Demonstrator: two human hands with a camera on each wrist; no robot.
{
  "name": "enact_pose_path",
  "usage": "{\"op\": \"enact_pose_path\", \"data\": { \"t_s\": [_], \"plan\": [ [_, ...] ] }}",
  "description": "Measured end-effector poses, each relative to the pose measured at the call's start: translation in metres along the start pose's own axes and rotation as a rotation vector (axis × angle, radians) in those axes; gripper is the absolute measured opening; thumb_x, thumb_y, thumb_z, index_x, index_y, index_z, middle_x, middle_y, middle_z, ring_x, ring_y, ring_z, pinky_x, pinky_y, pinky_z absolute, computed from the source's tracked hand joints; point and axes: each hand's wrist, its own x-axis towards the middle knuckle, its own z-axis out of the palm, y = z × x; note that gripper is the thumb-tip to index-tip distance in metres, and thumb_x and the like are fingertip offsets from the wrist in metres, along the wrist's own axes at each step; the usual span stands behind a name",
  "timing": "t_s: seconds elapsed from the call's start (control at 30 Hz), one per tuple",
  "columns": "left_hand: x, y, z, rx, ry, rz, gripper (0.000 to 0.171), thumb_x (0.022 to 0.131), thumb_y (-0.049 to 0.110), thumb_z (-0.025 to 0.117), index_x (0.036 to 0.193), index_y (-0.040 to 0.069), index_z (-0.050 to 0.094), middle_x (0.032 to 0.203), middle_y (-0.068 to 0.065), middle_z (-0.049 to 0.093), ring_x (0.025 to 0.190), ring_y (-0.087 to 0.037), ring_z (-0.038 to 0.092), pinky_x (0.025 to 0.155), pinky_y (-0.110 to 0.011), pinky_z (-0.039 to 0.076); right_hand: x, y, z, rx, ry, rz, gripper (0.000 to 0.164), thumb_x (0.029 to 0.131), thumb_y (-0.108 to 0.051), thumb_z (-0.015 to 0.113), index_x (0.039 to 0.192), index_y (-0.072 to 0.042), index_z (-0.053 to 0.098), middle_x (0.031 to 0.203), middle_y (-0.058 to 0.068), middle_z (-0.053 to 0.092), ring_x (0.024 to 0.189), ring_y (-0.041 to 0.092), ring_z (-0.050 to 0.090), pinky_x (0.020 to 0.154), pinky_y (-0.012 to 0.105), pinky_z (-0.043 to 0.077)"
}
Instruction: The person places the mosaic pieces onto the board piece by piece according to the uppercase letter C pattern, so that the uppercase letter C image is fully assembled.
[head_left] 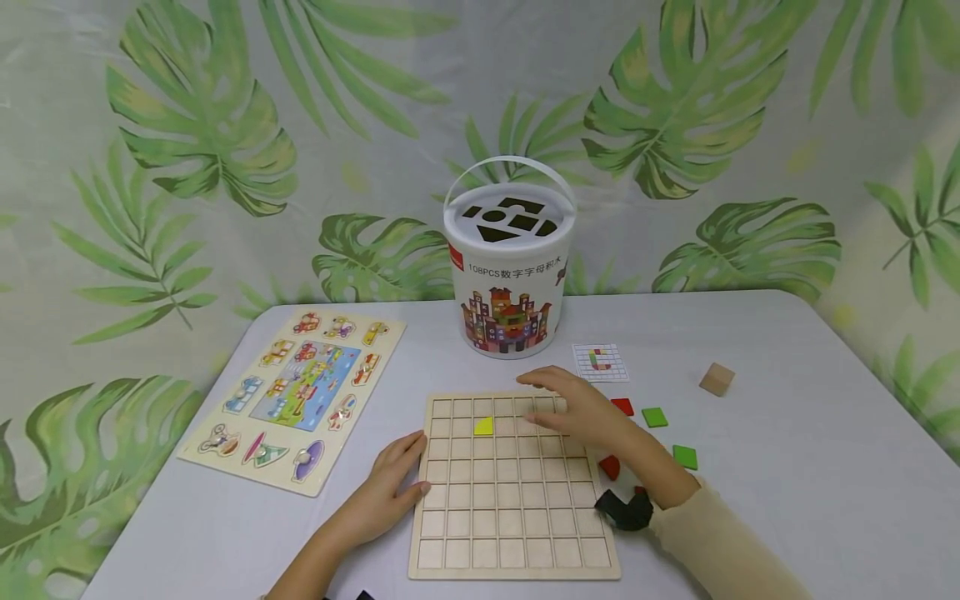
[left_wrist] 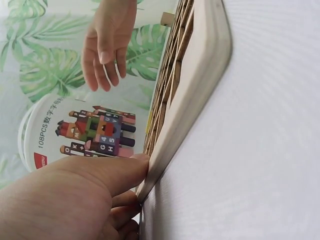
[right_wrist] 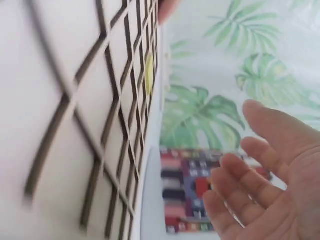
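Note:
A square wooden grid board lies on the table, with a yellow quarter-round piece in one of its upper-left cells. My left hand rests against the board's left edge; in the left wrist view its thumb touches the rim. Over the upper right of the board hovers my right hand, fingers spread and relaxed, holding nothing. Right of the board lie a red piece, a red rounded piece and green squares, partly behind the right forearm.
Behind the board stands a white lidded bucket with a handle. A small pattern card lies near it, and a wooden cube sits farther right. At left is a knobbed picture puzzle. A leaf-print cloth hangs behind.

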Motion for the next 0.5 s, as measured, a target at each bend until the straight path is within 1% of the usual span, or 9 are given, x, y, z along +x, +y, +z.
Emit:
{"op": "enact_pose_path", "data": {
  "t_s": [0.07, 0.13, 0.2, 0.3, 0.4, 0.5],
  "plan": [
    [0.000, 0.000, 0.000, -0.001, 0.001, 0.002, 0.062, 0.086, 0.011, 0.060, 0.137, -0.005, 0.029, 0.144, -0.014, 0.024, 0.132, -0.031, 0.014, 0.103, -0.049, 0.018, -0.009, 0.005, -0.011, -0.031, 0.054, -0.013, 0.049, 0.082, -0.026, 0.067, 0.127, -0.016, 0.052, 0.128, 0.001, 0.048, 0.114, 0.023, 0.046, 0.090, 0.047, 0.039],
    [0.000, -0.001, 0.000, -0.001, 0.001, 0.004, 0.062, 0.086, 0.011, 0.060, 0.137, -0.005, 0.029, 0.144, -0.014, 0.024, 0.132, -0.030, 0.014, 0.102, -0.049, 0.018, -0.019, 0.012, -0.021, -0.051, 0.097, -0.024, 0.050, 0.081, -0.024, 0.068, 0.127, -0.013, 0.051, 0.128, 0.004, 0.048, 0.115, 0.026, 0.045, 0.089, 0.050, 0.039],
    [0.000, -0.001, 0.000, 0.000, 0.000, 0.006, 0.062, 0.086, 0.011, 0.060, 0.137, -0.005, 0.029, 0.144, -0.014, 0.024, 0.132, -0.030, 0.014, 0.103, -0.049, 0.018, -0.029, 0.021, -0.030, -0.076, 0.122, -0.004, 0.052, 0.081, -0.024, 0.068, 0.127, -0.012, 0.050, 0.129, 0.006, 0.048, 0.116, 0.028, 0.043, 0.090, 0.051, 0.037],
    [-0.001, -0.001, 0.000, 0.002, 0.002, 0.009, 0.062, 0.086, 0.011, 0.060, 0.137, -0.005, 0.029, 0.143, -0.014, 0.025, 0.132, -0.031, 0.014, 0.102, -0.049, 0.018, -0.041, 0.038, -0.037, -0.095, 0.138, 0.054, 0.055, 0.080, -0.029, 0.068, 0.128, -0.011, 0.050, 0.129, 0.009, 0.047, 0.117, 0.031, 0.042, 0.090, 0.053, 0.036],
    [0.000, -0.001, 0.000, 0.002, 0.004, 0.010, 0.062, 0.086, 0.011, 0.060, 0.137, -0.005, 0.030, 0.143, -0.014, 0.025, 0.132, -0.031, 0.014, 0.102, -0.049, 0.018, -0.052, 0.055, -0.041, -0.104, 0.140, 0.114, 0.058, 0.079, -0.035, 0.067, 0.128, -0.010, 0.049, 0.127, 0.012, 0.047, 0.113, 0.035, 0.044, 0.089, 0.054, 0.037],
    [0.000, -0.001, 0.000, 0.000, 0.003, 0.009, 0.061, 0.086, 0.011, 0.060, 0.137, -0.005, 0.030, 0.143, -0.014, 0.025, 0.132, -0.031, 0.014, 0.103, -0.049, 0.018, -0.059, 0.069, -0.042, -0.100, 0.132, 0.160, 0.057, 0.079, -0.033, 0.068, 0.127, -0.009, 0.049, 0.124, 0.014, 0.048, 0.106, 0.037, 0.049, 0.085, 0.053, 0.040]
  ]
}}
